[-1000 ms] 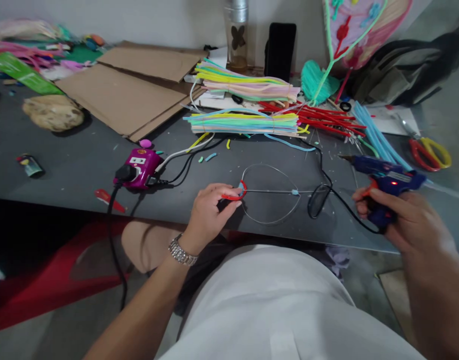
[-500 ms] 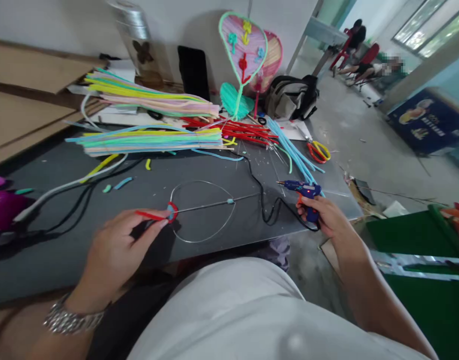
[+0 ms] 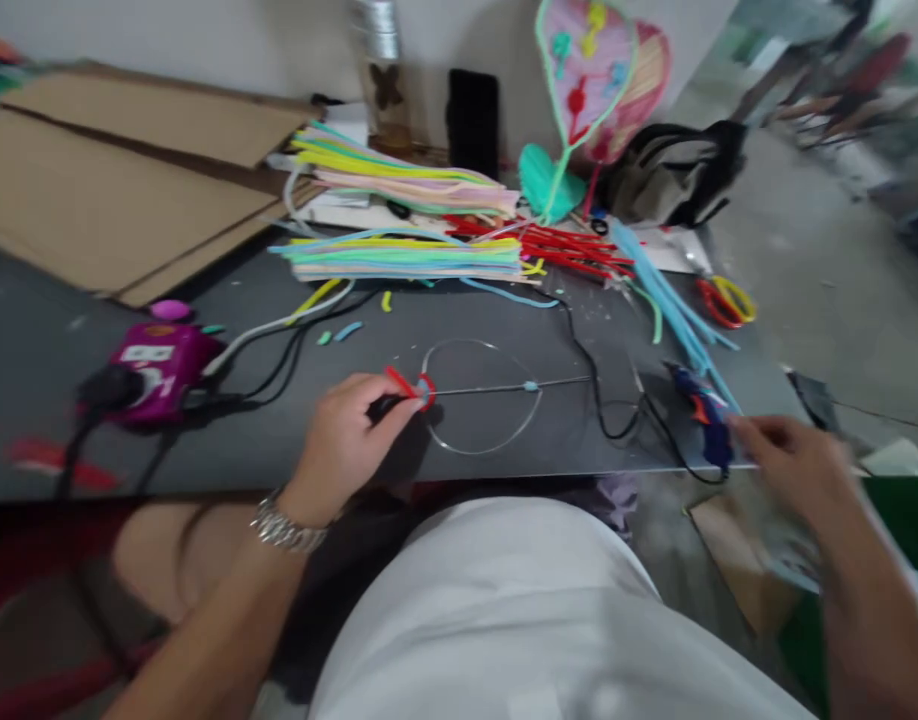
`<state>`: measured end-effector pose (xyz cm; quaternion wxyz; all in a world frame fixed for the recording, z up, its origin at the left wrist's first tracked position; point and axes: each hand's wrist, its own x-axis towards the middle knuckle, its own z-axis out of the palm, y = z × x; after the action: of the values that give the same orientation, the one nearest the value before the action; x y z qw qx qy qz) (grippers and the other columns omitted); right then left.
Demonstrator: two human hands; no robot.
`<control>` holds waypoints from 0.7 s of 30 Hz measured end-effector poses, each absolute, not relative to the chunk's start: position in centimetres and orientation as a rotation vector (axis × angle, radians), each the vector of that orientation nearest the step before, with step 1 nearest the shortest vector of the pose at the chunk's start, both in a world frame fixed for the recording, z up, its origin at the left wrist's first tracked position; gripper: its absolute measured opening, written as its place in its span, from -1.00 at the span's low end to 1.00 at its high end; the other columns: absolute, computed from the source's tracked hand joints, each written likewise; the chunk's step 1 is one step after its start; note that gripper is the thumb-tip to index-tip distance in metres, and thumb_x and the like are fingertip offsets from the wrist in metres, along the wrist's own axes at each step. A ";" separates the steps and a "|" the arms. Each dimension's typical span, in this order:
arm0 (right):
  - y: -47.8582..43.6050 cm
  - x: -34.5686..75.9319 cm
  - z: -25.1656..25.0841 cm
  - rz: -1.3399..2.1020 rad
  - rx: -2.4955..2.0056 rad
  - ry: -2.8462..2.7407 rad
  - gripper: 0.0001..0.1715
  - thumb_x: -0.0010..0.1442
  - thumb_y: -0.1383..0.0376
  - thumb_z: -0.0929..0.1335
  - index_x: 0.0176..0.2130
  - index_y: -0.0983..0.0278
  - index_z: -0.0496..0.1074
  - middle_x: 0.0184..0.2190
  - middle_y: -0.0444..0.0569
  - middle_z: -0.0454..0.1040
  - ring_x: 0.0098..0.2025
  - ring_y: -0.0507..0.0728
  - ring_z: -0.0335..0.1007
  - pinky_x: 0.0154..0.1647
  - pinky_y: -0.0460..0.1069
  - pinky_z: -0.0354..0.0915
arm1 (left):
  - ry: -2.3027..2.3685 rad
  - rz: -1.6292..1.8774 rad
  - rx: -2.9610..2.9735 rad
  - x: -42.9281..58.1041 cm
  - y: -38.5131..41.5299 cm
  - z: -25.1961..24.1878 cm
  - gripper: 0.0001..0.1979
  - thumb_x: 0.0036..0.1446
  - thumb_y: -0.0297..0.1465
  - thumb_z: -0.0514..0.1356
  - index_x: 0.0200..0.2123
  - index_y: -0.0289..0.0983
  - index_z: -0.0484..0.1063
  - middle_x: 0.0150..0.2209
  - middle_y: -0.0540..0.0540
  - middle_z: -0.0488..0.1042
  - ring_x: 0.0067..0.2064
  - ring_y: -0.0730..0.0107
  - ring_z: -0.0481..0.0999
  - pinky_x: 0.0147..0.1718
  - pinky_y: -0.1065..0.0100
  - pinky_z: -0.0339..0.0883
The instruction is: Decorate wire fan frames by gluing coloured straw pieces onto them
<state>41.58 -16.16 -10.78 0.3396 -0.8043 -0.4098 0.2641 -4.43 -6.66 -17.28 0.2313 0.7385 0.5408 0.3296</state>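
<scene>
My left hand point(image 3: 354, 420) is closed in a pinch on a red pipe cleaner point(image 3: 403, 381), which curls around one end of a wire frame. This frame point(image 3: 474, 452) is a thin round loop with a straight metal rod across it, lying on the dark table. A bit of light blue point(image 3: 530, 386) marks where rod and loop cross. At the table's right edge, my right hand point(image 3: 796, 455) has its fingertips on the side of a blue glue gun point(image 3: 706, 415). Both are smeared by motion, and the gun's nozzle points up and left.
Bundles of coloured pipe cleaners point(image 3: 406, 258) lie behind the frame, near red ones point(image 3: 571, 245) and blue ones point(image 3: 669, 290). Scissors point(image 3: 729, 302) sit at the right. A purple power socket point(image 3: 155, 370), cardboard point(image 3: 121, 200), a phone point(image 3: 472, 120) and a heart-shaped fan point(image 3: 586, 70) are around.
The glue gun has turned and come down towards the table's right edge, and my right hand has shifted from round its handle to its side. My left hand keeps its pinch. The view has swung left.
</scene>
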 end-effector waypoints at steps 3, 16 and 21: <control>-13.8 37.4 -8.9 0.247 -2.183 -1.369 -0.77 0.15 0.04 0.47 -0.33 0.13 0.55 -0.54 -0.04 0.44 -0.56 0.07 0.26 -0.57 -0.01 0.08 | 1.477 0.911 1.985 -4.5 -6.4 -17.3 -0.82 0.23 -0.20 0.25 -0.31 -0.17 0.56 -0.27 -0.06 0.64 -0.22 0.21 0.59 -0.14 0.19 0.40; -1.4 12.7 -11.8 1.008 -1.494 -2.332 -0.82 0.25 0.27 0.38 -0.39 0.28 0.42 -0.46 -0.13 0.44 -0.41 0.03 0.22 -0.36 -0.03 0.03 | 1.482 0.897 2.002 -4.6 -6.1 -17.9 -0.89 0.22 -0.30 0.25 -0.32 -0.20 0.53 -0.32 -0.08 0.62 -0.19 0.18 0.55 -0.17 0.16 0.35; -0.1 14.5 -12.8 1.148 -1.444 -2.225 -0.88 0.14 0.34 0.43 -0.44 0.29 0.45 -0.50 -0.18 0.43 -0.42 -0.01 0.24 -0.35 -0.07 0.06 | 1.458 0.886 1.968 -4.6 -6.2 -17.5 -0.93 0.23 -0.37 0.24 -0.27 -0.16 0.55 -0.27 -0.04 0.64 -0.15 0.20 0.56 -0.09 0.14 0.34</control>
<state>14.49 -0.14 -12.77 0.1255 -0.4957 -0.7638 0.3939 -4.56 -6.17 -17.51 0.2653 0.7285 0.5399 0.3278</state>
